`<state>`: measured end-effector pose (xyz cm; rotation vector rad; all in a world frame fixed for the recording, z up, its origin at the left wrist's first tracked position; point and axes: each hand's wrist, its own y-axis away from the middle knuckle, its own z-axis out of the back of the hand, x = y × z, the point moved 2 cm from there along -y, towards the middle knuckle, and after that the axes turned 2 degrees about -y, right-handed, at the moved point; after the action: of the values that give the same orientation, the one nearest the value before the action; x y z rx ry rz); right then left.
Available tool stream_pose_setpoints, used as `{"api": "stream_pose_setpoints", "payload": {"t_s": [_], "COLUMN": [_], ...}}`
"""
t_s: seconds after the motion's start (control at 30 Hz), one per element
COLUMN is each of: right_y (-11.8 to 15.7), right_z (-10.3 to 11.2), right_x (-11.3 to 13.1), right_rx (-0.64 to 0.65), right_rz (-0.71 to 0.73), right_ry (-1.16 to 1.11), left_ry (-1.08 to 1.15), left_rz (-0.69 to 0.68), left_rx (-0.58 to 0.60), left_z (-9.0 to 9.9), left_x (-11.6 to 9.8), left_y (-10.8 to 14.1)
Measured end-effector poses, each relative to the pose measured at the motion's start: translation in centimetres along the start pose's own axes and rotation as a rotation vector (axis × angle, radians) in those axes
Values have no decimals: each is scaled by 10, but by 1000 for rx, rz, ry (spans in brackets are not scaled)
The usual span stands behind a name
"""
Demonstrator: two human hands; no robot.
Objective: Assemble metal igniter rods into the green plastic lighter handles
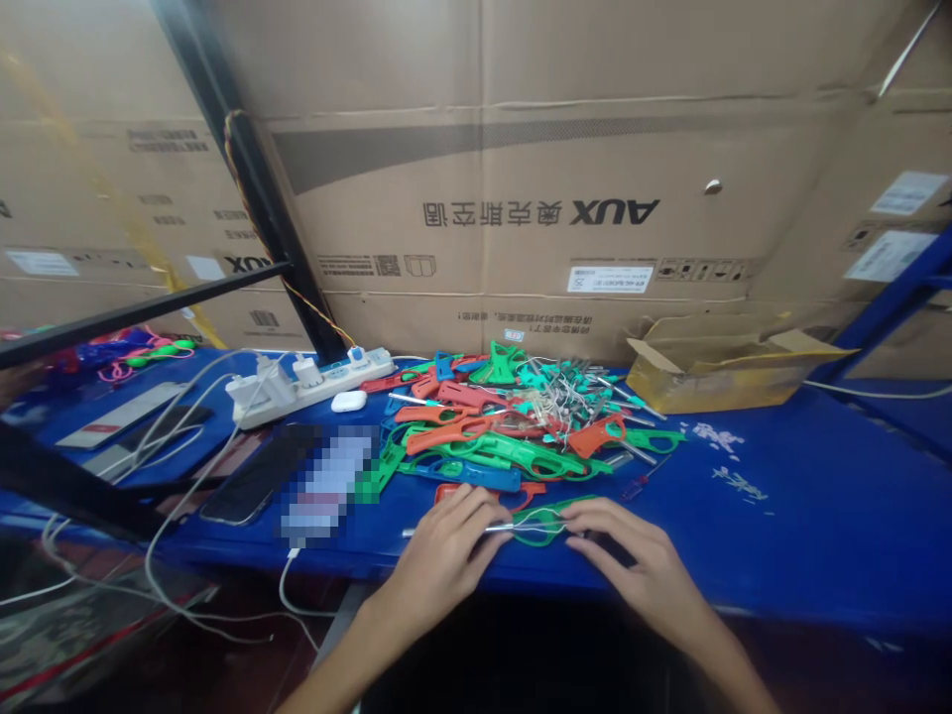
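In the head view my left hand (446, 547) is closed around a thin metal tube (415, 533), which sticks out past both sides of the fingers. A thin white wire (534, 515) runs from the tube towards my right hand (636, 550). The right fingers are pinched at the wire's far end; a small dark part shows under them, too small to name. Behind the wire, on the table, lies a green plastic lighter shell (546, 536). An orange shell (446, 491) sits just beyond my left hand, partly covered by it.
Beyond the hands, a heap of coloured lighter shells (476, 448) and wired metal tubes (572, 389) covers the blue table (818, 516). An open carton (714, 387) stands behind right, small white pieces (714, 436) before it. Phones (257, 476), cables and a power strip (312, 387) lie left.
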<state>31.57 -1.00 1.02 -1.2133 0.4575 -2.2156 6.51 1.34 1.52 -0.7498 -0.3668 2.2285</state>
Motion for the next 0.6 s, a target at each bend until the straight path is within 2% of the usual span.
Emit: {"api": "stream_pose_setpoints", "payload": {"t_s": [0.2, 0.37, 0.43, 0.5, 0.6], "right_y": [1, -7, -15, -25, -37], "right_z": [5, 0, -6, -13, -22], "right_x": [-3, -2, 0, 4, 10], "right_rx": [-13, -30, -35, -6, 86], "right_rz": [-105, -364, -419, -404, -288], "right_ry": [-133, -399, -400, -313, -160], "left_ry": [100, 76, 65, 51, 53], "left_rz": [-17, -43, -44, -44, -37], "left_rx": [37, 27, 24, 29, 21], "left_z": [-1, -3, -4, -4, -4], "left_x": [2, 2, 2, 1, 1], "left_y": [3, 4, 4, 5, 5]}}
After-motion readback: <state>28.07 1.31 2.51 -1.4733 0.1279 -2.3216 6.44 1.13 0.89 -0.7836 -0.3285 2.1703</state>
